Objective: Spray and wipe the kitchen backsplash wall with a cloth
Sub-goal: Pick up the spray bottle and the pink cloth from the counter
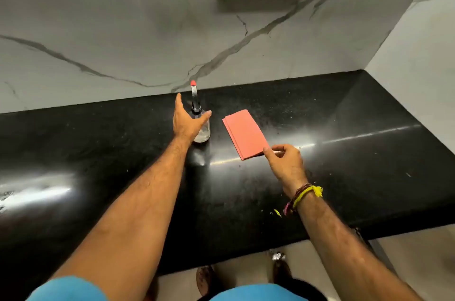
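While backsplash [123,17] not yet sprayed: pickup step judged. Left hand [183,123] spread open beside spray bottle [200,126] on counter [98,153]; cloth [243,133] corner touched by right hand [283,160], grip unclear. Firm closure needed next.

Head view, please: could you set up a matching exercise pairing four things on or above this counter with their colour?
Things:
1. cloth
2. countertop
3. backsplash wall
4. spray bottle body

Colours:
A. black, speckled
B. clear
C. salmon pink
D. white with grey veins

Pairs: 1-C, 2-A, 3-D, 4-B
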